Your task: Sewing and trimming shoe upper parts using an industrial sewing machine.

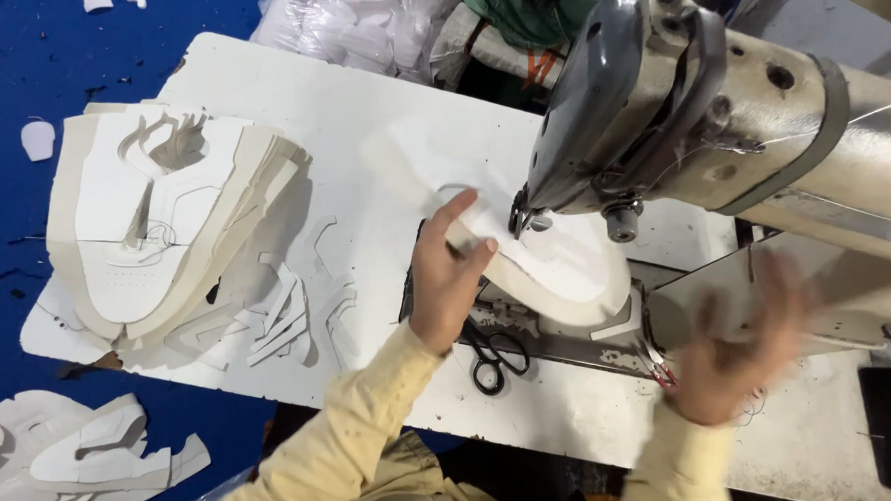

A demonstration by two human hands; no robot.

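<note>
room: bench [391, 118] is white, its left edge and near-left corner hang over blue floor [33, 62]; bare stretch along the far edge, and a smaller bare strip at the near edge right of my left arm
right side: machine [711, 122] fills the far-right of the bench, its head overhangs the piece, tight room under it
left side: stack [156, 228] of cut white and cream shapes sits at the left edge, loose strips [282, 324] spill from it toward the middle
piece: white and cream flat cut shape [555, 270], curved outer edge, pale cream border on the near side, lies flat mid-bench under the needle [517, 216]
piece vs hands: its left end is under my left thumb and fingers; my right hand is well apart from it, over toward the right edge
left hand [446, 276]: pinching the left end of the piece, thumb on top, fingers curled against it
right hand [737, 343]: blurred in motion above the bench, fingers spread, holding nothing that I can see
scissors [491, 358]: black handles, lie on the bench just near of the piece, between my two wrists, touching neither hand
floor: offcuts [76, 445] off the near-left corner, a few scraps [38, 139] past the left edge
beyond far edge: clear bag [356, 16] of white pieces
</note>
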